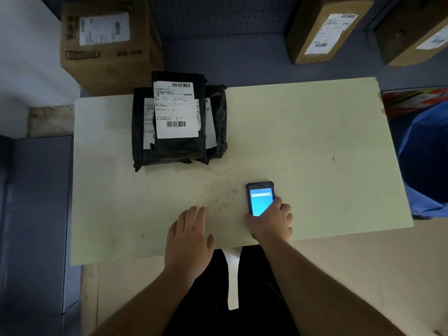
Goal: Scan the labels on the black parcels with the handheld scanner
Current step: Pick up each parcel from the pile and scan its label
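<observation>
Three black parcels are stacked at the far left of the pale table [315, 132]. The top parcel [179, 146] lies across the left parcel [141, 154] and the right parcel [219, 117], and its white label [175, 110] with two barcodes faces up. The labels of the lower two are mostly covered. The handheld scanner [259, 197], its blue screen lit, lies near the front edge. My right hand [274, 221] is closed around its lower end. My left hand [189, 238] rests flat on the table, fingers apart, holding nothing.
A labelled cardboard box [109, 44] stands behind the table at the left. Two more labelled boxes [324, 27] lean at the back right. A blue bag [424, 161] sits beside the table's right edge. The table's front edge is at my waist.
</observation>
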### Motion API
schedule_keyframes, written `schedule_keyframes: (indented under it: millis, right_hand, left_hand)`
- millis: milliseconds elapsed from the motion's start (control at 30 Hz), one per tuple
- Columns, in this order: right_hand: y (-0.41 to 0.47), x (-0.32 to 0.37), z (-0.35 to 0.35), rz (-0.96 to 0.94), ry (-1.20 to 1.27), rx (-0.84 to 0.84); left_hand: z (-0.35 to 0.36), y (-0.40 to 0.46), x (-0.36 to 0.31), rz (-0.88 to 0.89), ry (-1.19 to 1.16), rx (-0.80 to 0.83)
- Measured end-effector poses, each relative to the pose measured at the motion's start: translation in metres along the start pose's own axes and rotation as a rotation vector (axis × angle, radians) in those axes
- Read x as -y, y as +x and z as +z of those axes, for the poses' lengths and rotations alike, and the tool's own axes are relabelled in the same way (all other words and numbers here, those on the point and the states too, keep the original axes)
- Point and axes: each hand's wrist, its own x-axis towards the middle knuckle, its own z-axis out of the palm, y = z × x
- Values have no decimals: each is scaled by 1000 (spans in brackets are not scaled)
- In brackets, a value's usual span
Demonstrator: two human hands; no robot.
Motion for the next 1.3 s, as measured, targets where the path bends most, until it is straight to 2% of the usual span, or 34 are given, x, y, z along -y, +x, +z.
schedule_keyframes:
  millis: [367, 667, 833, 1100, 1300]
  right_hand:
    - [-3, -3, -26, -55, -25, 46]
    - [-7, -15, -46, -113, 116, 133]
    - [-12, -17, -53, -134, 104, 144]
    - [-17, -11, -59, -158, 69, 140]
    - [-20, -3, -62, -190, 73, 140]
  left_hand:
    - [-12, 4, -4, 17, -15, -40]
    - [-41, 13, -6, -36, -107, -127]
    - [-64, 26, 0, -98, -154, -230]
    - [-111, 54, 14, -202, -355, -508]
    - [-137, 85, 17, -315, -532, -532]
